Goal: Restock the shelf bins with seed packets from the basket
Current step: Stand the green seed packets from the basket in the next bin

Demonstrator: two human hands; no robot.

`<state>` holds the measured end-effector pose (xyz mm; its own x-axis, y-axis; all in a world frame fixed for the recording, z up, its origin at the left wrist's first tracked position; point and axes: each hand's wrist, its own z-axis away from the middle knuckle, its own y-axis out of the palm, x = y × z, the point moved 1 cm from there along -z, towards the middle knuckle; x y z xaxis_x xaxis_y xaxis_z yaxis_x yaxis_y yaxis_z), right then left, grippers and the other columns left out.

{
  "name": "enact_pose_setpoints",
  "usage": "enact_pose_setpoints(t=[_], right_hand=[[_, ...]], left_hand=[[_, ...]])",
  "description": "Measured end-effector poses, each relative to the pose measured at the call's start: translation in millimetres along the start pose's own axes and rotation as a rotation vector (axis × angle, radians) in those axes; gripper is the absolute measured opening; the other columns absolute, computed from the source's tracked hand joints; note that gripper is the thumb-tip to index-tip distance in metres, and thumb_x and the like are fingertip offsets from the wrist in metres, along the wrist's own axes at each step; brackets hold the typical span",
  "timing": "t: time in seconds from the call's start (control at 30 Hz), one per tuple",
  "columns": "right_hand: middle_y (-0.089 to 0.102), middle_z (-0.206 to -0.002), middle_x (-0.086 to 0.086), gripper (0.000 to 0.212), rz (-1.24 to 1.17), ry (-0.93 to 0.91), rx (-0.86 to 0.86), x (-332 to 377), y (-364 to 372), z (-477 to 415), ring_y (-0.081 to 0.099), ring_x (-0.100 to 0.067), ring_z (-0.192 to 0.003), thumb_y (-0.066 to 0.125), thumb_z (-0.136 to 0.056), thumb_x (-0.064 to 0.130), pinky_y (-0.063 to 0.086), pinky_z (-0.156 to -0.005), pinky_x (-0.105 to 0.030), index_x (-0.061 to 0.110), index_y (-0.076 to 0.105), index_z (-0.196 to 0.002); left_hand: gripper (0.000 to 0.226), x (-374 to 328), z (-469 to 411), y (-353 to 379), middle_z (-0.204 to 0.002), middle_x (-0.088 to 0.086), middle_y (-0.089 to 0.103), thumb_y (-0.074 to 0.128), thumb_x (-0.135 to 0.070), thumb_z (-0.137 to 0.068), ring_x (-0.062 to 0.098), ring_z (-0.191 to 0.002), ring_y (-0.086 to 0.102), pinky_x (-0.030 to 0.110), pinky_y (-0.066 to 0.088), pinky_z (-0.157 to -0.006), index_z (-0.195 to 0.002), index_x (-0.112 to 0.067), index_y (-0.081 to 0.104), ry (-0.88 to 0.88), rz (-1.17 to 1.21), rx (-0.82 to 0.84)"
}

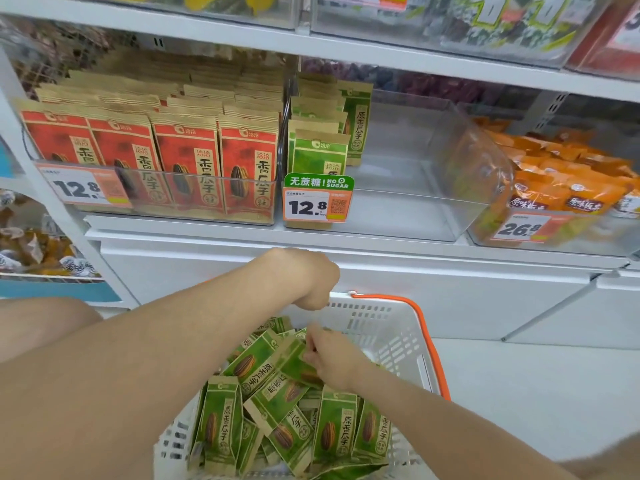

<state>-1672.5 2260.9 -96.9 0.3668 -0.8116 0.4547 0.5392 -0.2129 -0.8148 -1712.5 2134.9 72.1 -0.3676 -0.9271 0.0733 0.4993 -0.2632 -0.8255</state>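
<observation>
A white basket [391,327] with an orange handle [430,344] sits low in front of me, filled with several green seed packets [221,420]. My right hand [334,358] is down inside it, fingers pinched on the top edge of one green seed packet [294,367]. My left hand [310,282] is curled over the basket's far rim, its fingertips hidden. On the shelf above, a clear bin [415,202] holds a short row of the same green packets [318,150] at its left side. The remainder of that bin is bare.
A bin of red seed packets [187,161] stands left of the green one, and a bin of orange bags [568,181] stands to the right. Price tags [317,202] hang on the bin fronts. White cabinet doors [450,299] lie below the shelf.
</observation>
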Motion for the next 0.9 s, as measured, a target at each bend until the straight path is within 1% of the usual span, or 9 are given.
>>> enact_pose_setpoints(t=[0.1, 0.17, 0.27, 0.33, 0.47, 0.57, 0.63, 0.8, 0.9], right_hand=[[0.057, -0.090, -0.002, 0.010, -0.062, -0.089, -0.222, 11, -40, 8, 0.056, -0.027, -0.076, 0.038, -0.112, 0.027, 0.050, -0.067, -0.051, 0.025, 0.033, -0.103], [0.060, -0.093, -0.007, 0.006, -0.043, -0.147, -0.392, 18, -70, 17, 0.058, -0.036, -0.077, 0.031, -0.111, 0.031, 0.048, -0.065, -0.050, 0.027, 0.029, -0.107], [0.065, -0.086, -0.009, 0.026, -0.088, -0.203, -0.658, 28, -112, 29, 0.061, -0.041, -0.075, 0.022, -0.101, 0.045, 0.047, -0.062, -0.050, 0.024, 0.034, -0.111], [0.064, -0.074, -0.005, 0.026, -0.166, -0.206, -0.812, 34, -138, 30, 0.061, -0.038, -0.066, 0.022, -0.102, 0.045, 0.047, -0.058, -0.050, 0.025, 0.036, -0.110], [0.055, -0.067, 0.004, 0.009, -0.253, -0.265, -1.061, 53, -183, 32, 0.055, -0.020, -0.056, 0.034, -0.108, 0.025, 0.040, -0.054, -0.043, 0.021, 0.042, -0.108], [0.055, -0.061, 0.004, 0.010, -0.291, -0.299, -1.068, 67, -220, 37, 0.054, -0.014, -0.056, 0.043, -0.107, 0.018, 0.038, -0.056, -0.037, 0.018, 0.051, -0.114], [0.059, -0.061, 0.005, 0.018, -0.243, -0.239, -1.055, 71, -244, 36, 0.056, -0.011, -0.060, 0.044, -0.102, 0.027, 0.041, -0.061, -0.036, 0.022, 0.060, -0.108], [0.066, -0.079, -0.004, 0.035, -0.338, 0.184, -1.018, 60, -297, 23, 0.060, -0.031, -0.083, 0.042, -0.100, 0.030, 0.040, -0.069, -0.036, 0.013, 0.066, -0.081], [0.066, -0.112, -0.012, 0.043, -0.771, 0.375, -0.895, 39, -317, -2, 0.064, -0.035, -0.101, 0.049, -0.092, 0.039, 0.054, -0.090, -0.040, 0.007, 0.064, -0.116]], left_hand=[[0.009, 5, 12, -13, -0.097, 0.008, 0.058, 0.051, -0.006, -0.097, 0.028, -0.085, 0.062, 0.038, 0.050, -0.066, -0.098, -0.008, 0.060, -0.099, -0.011, -0.055], [0.006, 11, 21, -24, -0.105, 0.007, 0.059, 0.049, -0.014, -0.103, 0.028, -0.085, 0.058, 0.039, 0.048, -0.068, -0.101, -0.012, 0.054, -0.156, -0.005, -0.161], [0.044, 21, 31, -35, -0.122, 0.009, 0.063, 0.034, -0.047, -0.111, 0.034, -0.105, 0.062, 0.039, 0.043, -0.077, -0.119, -0.015, 0.062, -0.219, 0.066, -0.350], [0.060, 25, 33, -40, -0.109, 0.009, 0.064, 0.022, -0.061, -0.109, 0.036, -0.108, 0.065, 0.040, 0.042, -0.077, -0.110, -0.019, 0.065, -0.224, 0.156, -0.503], [0.061, 25, 36, -57, -0.073, 0.002, 0.058, 0.018, -0.064, -0.108, 0.034, -0.077, 0.067, 0.045, 0.057, -0.073, -0.076, -0.022, 0.050, -0.127, 0.454, -0.795], [0.054, 28, 39, -69, -0.071, 0.002, 0.061, 0.025, -0.062, -0.109, 0.034, -0.072, 0.062, 0.045, 0.052, -0.064, -0.079, -0.024, 0.050, -0.129, 0.529, -1.087], [0.046, 29, 39, -73, -0.073, 0.001, 0.061, 0.028, -0.055, -0.111, 0.032, -0.072, 0.059, 0.043, 0.044, -0.059, -0.085, -0.025, 0.050, -0.139, 0.572, -1.218], [0.016, 34, 40, -78, -0.102, -0.002, 0.053, 0.042, -0.029, -0.108, 0.022, -0.089, 0.051, 0.039, 0.040, -0.068, -0.103, -0.020, 0.054, -0.173, 0.437, -1.404], [0.025, 40, 31, -78, -0.119, 0.007, 0.052, 0.049, -0.026, -0.092, 0.029, -0.106, 0.049, 0.045, 0.043, -0.087, -0.113, -0.016, 0.058, -0.216, 0.122, -1.316]])
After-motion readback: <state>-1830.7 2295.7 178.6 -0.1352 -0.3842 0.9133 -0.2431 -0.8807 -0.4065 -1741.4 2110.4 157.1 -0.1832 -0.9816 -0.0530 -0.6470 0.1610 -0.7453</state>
